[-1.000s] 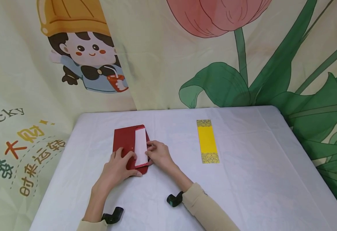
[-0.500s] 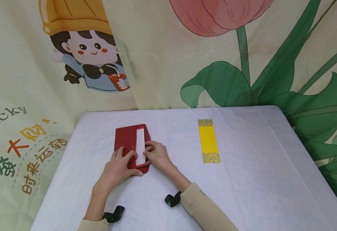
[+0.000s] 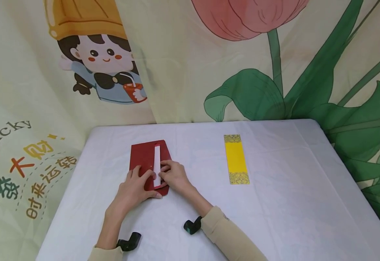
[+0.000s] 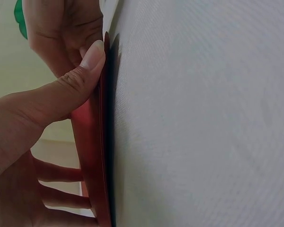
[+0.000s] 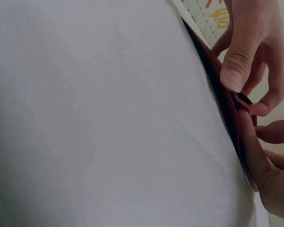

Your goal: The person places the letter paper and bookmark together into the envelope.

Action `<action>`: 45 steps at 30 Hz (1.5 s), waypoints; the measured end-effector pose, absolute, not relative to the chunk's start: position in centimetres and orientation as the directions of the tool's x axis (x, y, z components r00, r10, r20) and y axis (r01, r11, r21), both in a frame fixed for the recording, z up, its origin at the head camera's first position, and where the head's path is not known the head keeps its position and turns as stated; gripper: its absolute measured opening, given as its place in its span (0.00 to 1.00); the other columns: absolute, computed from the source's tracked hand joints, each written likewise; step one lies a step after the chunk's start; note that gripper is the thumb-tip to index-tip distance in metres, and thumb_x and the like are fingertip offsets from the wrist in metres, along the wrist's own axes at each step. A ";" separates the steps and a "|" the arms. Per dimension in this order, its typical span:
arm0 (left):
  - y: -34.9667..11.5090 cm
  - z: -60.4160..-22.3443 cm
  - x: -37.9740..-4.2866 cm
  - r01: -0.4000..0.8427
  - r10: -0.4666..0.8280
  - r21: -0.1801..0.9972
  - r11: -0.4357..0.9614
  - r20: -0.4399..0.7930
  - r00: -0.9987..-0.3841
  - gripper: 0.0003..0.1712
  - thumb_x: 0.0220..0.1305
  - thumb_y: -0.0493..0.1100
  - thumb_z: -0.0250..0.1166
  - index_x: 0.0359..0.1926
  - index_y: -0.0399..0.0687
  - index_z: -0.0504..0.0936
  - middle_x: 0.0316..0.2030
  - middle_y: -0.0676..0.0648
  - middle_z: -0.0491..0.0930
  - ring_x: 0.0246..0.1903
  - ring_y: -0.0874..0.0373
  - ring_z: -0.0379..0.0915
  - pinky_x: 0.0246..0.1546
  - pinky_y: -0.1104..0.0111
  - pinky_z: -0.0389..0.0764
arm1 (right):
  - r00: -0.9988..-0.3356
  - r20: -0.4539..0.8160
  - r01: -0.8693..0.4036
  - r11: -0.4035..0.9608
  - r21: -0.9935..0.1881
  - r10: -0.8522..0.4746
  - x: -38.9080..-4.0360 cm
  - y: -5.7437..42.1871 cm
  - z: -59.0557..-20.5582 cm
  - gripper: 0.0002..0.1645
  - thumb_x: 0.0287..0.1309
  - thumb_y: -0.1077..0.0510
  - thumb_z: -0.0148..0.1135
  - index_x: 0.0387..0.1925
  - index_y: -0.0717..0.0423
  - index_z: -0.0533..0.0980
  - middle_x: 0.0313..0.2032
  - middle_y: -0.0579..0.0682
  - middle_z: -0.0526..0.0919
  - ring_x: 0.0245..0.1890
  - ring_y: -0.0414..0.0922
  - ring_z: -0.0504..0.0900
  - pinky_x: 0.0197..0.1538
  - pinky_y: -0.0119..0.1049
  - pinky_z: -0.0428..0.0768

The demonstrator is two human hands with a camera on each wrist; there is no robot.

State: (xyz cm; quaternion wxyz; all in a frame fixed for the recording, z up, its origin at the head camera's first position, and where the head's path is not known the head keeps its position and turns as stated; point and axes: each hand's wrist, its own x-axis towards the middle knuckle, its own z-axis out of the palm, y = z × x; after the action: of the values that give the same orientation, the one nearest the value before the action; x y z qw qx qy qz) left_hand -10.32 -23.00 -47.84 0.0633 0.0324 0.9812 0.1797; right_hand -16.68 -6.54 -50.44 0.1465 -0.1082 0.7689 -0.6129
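A red envelope (image 3: pixel 141 154) lies on the white-covered table, its flap (image 3: pixel 167 152) open to the right. A narrow strip of white card with red edges (image 3: pixel 157 159) shows at the envelope's mouth; the rest of it is hidden inside. My left hand (image 3: pixel 132 190) holds the envelope, thumb (image 4: pixel 92 61) on its near edge and fingers spread over its front. From the flap side, my right hand (image 3: pixel 175 177) pinches the white card's outer edge. In the right wrist view, one right finger (image 5: pixel 251 146) runs along the envelope's mouth.
A yellow paper strip with patterned ends (image 3: pixel 236 159) lies to the right of the hands. Behind the table (image 3: pixel 284 203) hangs a printed cloth (image 3: pixel 176 72). Black wrist cameras (image 3: pixel 129 241) sit at both wrists.
My right hand has moved left, and the white card has slid further into the envelope, leaving a narrower strip in view. My left hand keeps its place on the envelope.
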 end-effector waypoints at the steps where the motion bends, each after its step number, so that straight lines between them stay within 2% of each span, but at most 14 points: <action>1: -23.0 -47.8 -10.3 0.043 0.088 0.354 0.934 -0.112 -0.990 0.44 0.50 0.63 0.80 0.64 0.52 0.75 0.70 0.24 0.58 0.68 0.26 0.56 0.52 0.27 0.73 | -0.933 -0.093 0.013 0.226 -0.974 -0.347 -16.6 -6.6 -50.4 0.25 0.61 0.72 0.67 0.60 0.68 0.77 0.37 0.56 0.87 0.24 0.40 0.85 0.25 0.32 0.85; 14: -23.0 -47.8 -10.3 0.056 0.097 0.351 0.935 -0.100 -0.990 0.44 0.49 0.63 0.80 0.63 0.51 0.76 0.70 0.23 0.59 0.68 0.25 0.56 0.50 0.27 0.74 | -0.917 -0.100 0.008 0.232 -0.973 -0.386 -16.5 -7.3 -50.3 0.25 0.63 0.72 0.63 0.62 0.68 0.76 0.39 0.56 0.86 0.29 0.41 0.87 0.28 0.32 0.86; 32: -23.0 -47.6 -10.2 0.050 0.094 0.363 0.931 -0.106 -0.990 0.45 0.50 0.62 0.80 0.65 0.50 0.74 0.70 0.24 0.58 0.68 0.25 0.55 0.51 0.27 0.73 | -0.894 -0.111 0.023 0.202 -0.979 -0.435 -16.5 -7.6 -50.4 0.26 0.65 0.73 0.60 0.65 0.69 0.74 0.39 0.56 0.85 0.29 0.43 0.88 0.31 0.33 0.87; 41: -23.0 -47.7 -10.3 0.051 0.098 0.370 0.928 -0.110 -0.989 0.45 0.50 0.62 0.80 0.65 0.51 0.75 0.70 0.24 0.58 0.69 0.24 0.55 0.51 0.26 0.72 | -0.889 -0.113 0.017 0.215 -0.976 -0.443 -16.8 -7.6 -50.5 0.26 0.66 0.74 0.57 0.65 0.68 0.74 0.37 0.56 0.85 0.24 0.45 0.88 0.29 0.33 0.87; 45: -23.0 -47.6 -10.2 0.048 0.094 0.371 0.927 -0.108 -0.990 0.44 0.50 0.62 0.80 0.64 0.51 0.75 0.70 0.24 0.59 0.68 0.25 0.56 0.50 0.27 0.73 | -0.889 -0.115 0.014 0.226 -0.974 -0.442 -16.8 -7.4 -50.5 0.23 0.67 0.73 0.57 0.63 0.68 0.76 0.37 0.55 0.85 0.27 0.43 0.88 0.30 0.32 0.87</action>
State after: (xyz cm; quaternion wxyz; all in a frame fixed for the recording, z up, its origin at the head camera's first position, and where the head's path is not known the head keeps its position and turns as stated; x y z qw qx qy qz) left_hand -10.23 -23.03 -47.61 0.0621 0.0363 0.9797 0.1873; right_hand -16.83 -7.43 -50.51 0.1882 -0.1409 0.7601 -0.6057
